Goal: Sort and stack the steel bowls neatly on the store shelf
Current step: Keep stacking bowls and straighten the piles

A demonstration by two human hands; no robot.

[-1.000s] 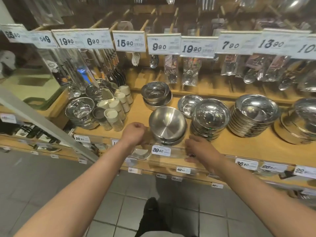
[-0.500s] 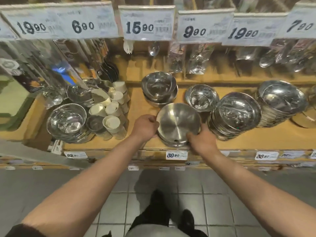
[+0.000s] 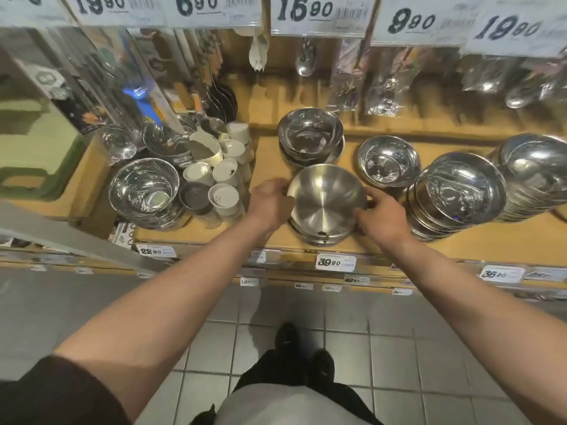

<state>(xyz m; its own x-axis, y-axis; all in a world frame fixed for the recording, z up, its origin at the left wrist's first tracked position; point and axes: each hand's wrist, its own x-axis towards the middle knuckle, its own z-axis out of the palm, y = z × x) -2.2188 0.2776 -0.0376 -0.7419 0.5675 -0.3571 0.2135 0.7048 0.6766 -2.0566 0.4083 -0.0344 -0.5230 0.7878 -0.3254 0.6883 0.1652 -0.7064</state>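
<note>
A brushed steel bowl (image 3: 325,201) sits on top of a short stack of like bowls at the front of the wooden shelf (image 3: 270,154). My left hand (image 3: 268,204) grips its left rim and my right hand (image 3: 379,216) grips its right rim. Behind it stands a stack of shiny bowls (image 3: 310,136). A single shiny bowl (image 3: 388,162) lies to the right, then a tilted stack of plates (image 3: 457,191) and another stack (image 3: 534,173) at the far right. A further bowl stack (image 3: 144,191) stands at the left.
White shaker jars (image 3: 224,179) crowd the space between the left bowl stack and my left hand. Packed cutlery hangs behind, under price tags (image 3: 317,10). A price label (image 3: 336,262) marks the shelf's front edge. Tiled floor and my shoes lie below.
Both hands rose from the shelf's front edge to the rims of the front bowl and closed on it. My head moved closer to the shelf.
</note>
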